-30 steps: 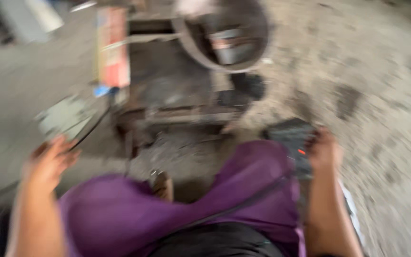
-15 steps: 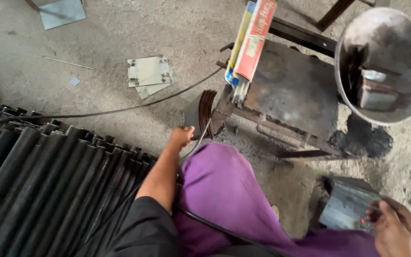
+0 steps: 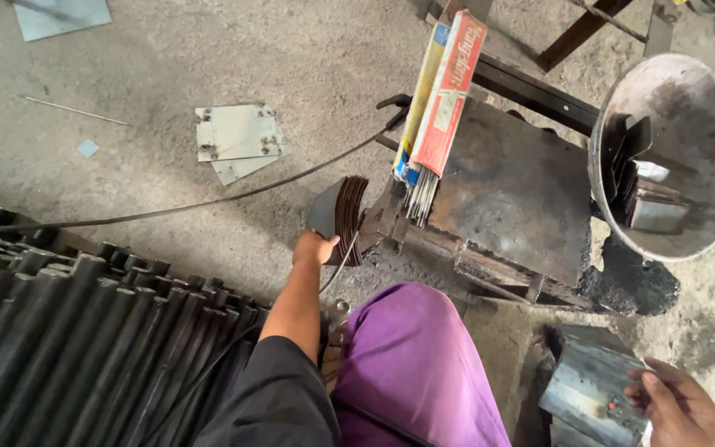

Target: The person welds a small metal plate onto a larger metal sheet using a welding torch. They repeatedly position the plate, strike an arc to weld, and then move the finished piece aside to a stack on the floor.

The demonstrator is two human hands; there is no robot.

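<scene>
A stack of thin, dark, rust-brown metal plates stands on edge on the concrete floor, fanned slightly, leaning against the side of the low steel work block — the left hand grips its lower edge. A grey, scuffed metal piece with folded faces sits low at the right — the right hand rests its fingers on its near corner.

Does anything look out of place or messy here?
Yes. The electrode packs hang over the metal bench edge, rods poking out. Loose plates lie scattered on the floor. The left hand touches stacked discs.
</scene>
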